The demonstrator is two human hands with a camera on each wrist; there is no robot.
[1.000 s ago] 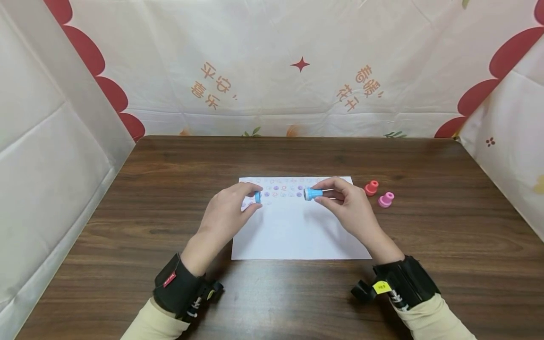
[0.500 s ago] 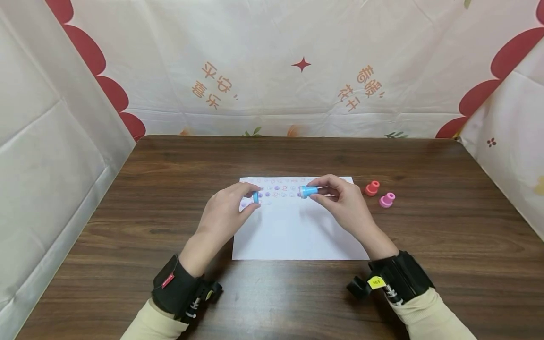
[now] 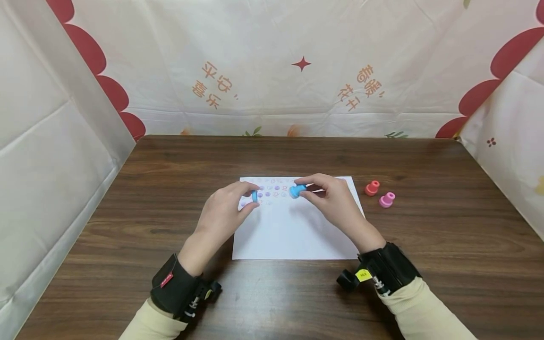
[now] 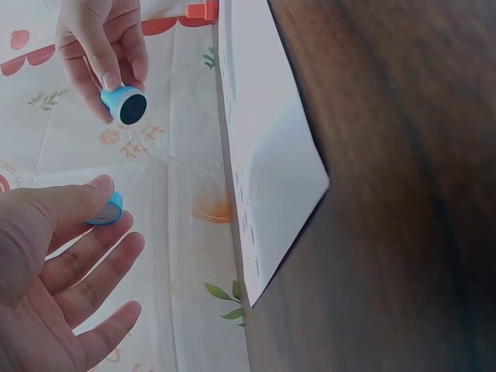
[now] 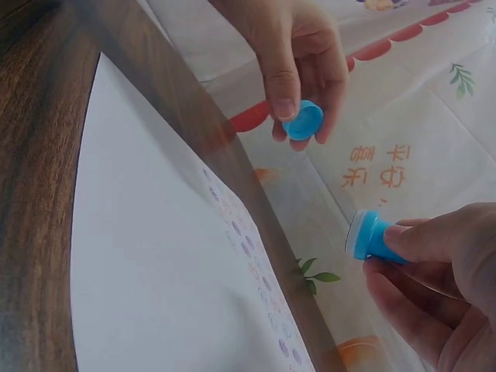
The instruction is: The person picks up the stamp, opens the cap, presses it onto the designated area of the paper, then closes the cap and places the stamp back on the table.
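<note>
Above the sheet of paper (image 3: 293,231), my left hand (image 3: 227,208) pinches a small blue cap (image 5: 308,122) between thumb and fingertips, its hollow side facing the other hand. My right hand (image 3: 331,196) holds a blue stamp (image 5: 376,239) by its handle. The stamp's dark round face (image 4: 132,109) shows in the left wrist view, uncovered. Cap and stamp are apart, with a gap of air between them. Rows of small purple, red and blue stamped prints (image 5: 246,246) run along the paper's far part.
A red stamp (image 3: 372,188) and a pink stamp (image 3: 386,200) stand on the brown wooden table (image 3: 170,189), right of the paper. White patterned cloth (image 3: 272,61) hangs behind the table and at both sides.
My right hand has moved left with the blue stamp, closer to the cap, and turned the stamp's face more downward. The left hand has shifted only slightly left.
</note>
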